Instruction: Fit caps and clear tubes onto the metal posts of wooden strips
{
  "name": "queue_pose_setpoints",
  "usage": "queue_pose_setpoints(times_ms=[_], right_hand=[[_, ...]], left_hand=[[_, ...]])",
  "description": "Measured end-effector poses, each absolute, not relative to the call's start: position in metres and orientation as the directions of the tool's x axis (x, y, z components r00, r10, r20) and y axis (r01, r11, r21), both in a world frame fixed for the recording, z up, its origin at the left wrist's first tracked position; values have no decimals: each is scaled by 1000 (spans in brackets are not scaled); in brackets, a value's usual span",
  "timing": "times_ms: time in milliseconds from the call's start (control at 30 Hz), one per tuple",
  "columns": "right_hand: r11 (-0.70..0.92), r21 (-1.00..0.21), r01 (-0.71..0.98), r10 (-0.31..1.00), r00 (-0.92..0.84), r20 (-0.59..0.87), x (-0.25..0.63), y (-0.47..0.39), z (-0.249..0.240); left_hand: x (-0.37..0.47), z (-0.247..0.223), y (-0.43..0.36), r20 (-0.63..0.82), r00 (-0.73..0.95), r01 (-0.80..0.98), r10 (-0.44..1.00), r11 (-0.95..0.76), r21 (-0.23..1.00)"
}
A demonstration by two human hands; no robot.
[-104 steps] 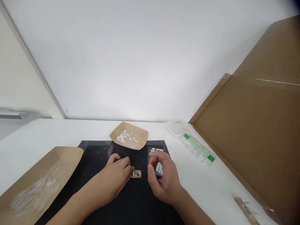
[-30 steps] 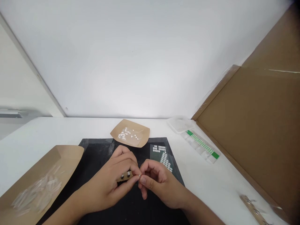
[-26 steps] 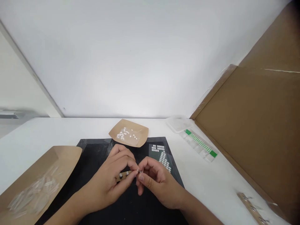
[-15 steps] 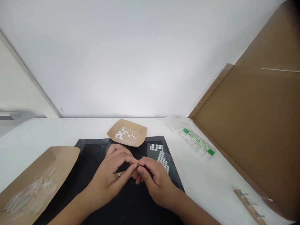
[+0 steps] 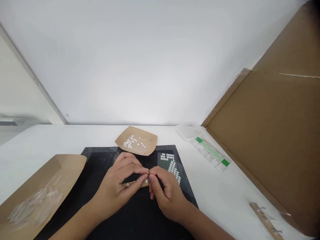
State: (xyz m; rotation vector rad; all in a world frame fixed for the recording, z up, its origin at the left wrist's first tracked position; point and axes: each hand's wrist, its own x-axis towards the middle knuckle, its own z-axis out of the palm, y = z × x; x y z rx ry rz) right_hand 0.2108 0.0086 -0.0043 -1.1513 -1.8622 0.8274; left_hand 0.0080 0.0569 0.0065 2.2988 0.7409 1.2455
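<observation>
My left hand [image 5: 118, 188] and my right hand [image 5: 166, 193] meet fingertip to fingertip over the black mat [image 5: 140, 220]. Between their thumbs and index fingers is a tiny metallic-looking piece [image 5: 148, 173], mostly covered by the fingertips and too small to name. Under the hands lies a narrow tan strip [image 5: 142, 184] with small white spots, partly hidden by the fingers. Just right of my right hand, a dark sheet [image 5: 163, 164] bears rows of white oval stickers.
A cardboard tray [image 5: 150, 146] behind the hands holds small white pieces. Another tray [image 5: 72, 163] at left holds clear strips. At right are a green-and-white sheet [image 5: 212, 151], a clear container [image 5: 186, 131], a wooden strip with metal hardware [image 5: 265, 220] and large cardboard [image 5: 270, 133].
The fingertips have shifted slightly right and up, still together. More of the tan strip with its white spots shows beneath them. The view has moved a little.
</observation>
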Motion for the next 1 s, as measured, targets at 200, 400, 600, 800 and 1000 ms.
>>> queue_pose_setpoints(times_ms=[200,400,600,800,1000], right_hand=[[318,-880,352,939,-243,243,207,6,-7],[168,-970,176,971,-200,132,203,4,-13],[265,-907,329,960,-179,216,203,4,-9],[409,-791,454,911,-250,327,205,4,-10],[539,-646,540,842,-339,419,209,5,-11]], left_hand=[[10,5,54,629,431,247,647,-755,608],[10,2,51,561,417,212,715,-677,705],[9,2,50,434,426,208,794,-553,807],[6,8,49,394,434,211,810,-517,830],[7,13,47,443,431,180,786,-556,812]])
